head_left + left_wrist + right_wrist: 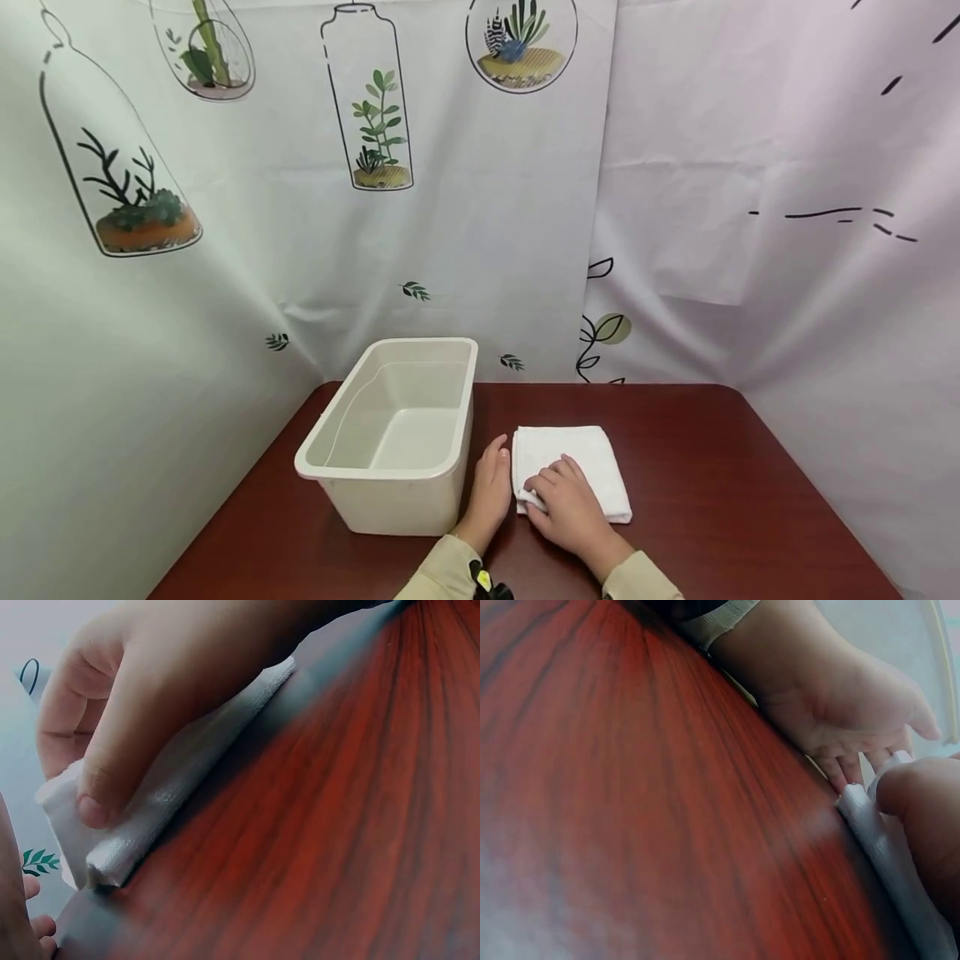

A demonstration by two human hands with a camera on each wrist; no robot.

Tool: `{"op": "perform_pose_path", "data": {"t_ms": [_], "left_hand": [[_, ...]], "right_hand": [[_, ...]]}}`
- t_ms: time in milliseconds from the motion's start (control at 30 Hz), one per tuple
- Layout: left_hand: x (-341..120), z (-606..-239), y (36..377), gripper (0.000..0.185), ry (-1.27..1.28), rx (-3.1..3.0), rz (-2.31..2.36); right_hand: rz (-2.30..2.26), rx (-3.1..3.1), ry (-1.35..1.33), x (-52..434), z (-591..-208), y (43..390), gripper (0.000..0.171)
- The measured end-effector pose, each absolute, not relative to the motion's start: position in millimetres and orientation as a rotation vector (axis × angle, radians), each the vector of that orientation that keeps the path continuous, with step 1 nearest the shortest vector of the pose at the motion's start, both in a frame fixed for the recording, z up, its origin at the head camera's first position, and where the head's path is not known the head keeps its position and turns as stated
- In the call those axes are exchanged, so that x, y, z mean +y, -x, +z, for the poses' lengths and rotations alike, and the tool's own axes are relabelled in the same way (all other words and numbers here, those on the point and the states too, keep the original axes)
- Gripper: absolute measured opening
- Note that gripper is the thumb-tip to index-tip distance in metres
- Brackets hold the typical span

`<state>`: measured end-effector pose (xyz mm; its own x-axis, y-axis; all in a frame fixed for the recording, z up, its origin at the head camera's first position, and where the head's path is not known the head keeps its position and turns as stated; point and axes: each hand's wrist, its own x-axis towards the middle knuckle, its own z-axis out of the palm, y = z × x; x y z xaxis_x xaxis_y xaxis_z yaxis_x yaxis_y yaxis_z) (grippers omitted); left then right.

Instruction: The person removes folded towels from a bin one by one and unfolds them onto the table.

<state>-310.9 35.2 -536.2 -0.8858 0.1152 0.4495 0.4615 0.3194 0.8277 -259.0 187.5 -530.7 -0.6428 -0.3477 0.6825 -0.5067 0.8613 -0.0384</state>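
From the head view, the folded white towel (572,467) lay on the counter (735,500) just right of the beige bin (397,433), which held nothing. The right hand (573,508) pinched the towel's near left corner, and the left hand (489,492) rested with straight fingers at its left edge, perhaps to steady it. From the left wrist, the thumb (112,772) of the right hand was pressing the corner. From the right wrist, the left hand's fingers (847,769) touched the counter beside the towel.

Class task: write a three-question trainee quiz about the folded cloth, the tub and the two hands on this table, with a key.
1. True or false: the beige tub holds something.
2. Which hand lies on top of the folded white cloth?
3. The left hand sits: A) inside the tub, B) between tub and cloth, C) off the table.

Key: 1. False, nothing shows inside. 2. The right hand. 3. B, fingers at the cloth's left edge.
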Motion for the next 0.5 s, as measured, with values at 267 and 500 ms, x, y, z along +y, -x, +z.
{"op": "perform_pose_path", "data": {"t_ms": [267,500], "left_hand": [[35.8,-539.6,314.0,0.037,0.525,-2.282,-1.580],[36.7,-534.5,313.2,0.037,0.556,-2.307,-1.491]], "right_hand": [[0.361,-2.225,-0.468,190.9,-529.3,261.8,0.020],[0.346,-2.134,-0.306,205.0,-528.8,266.3,0.019]]}}
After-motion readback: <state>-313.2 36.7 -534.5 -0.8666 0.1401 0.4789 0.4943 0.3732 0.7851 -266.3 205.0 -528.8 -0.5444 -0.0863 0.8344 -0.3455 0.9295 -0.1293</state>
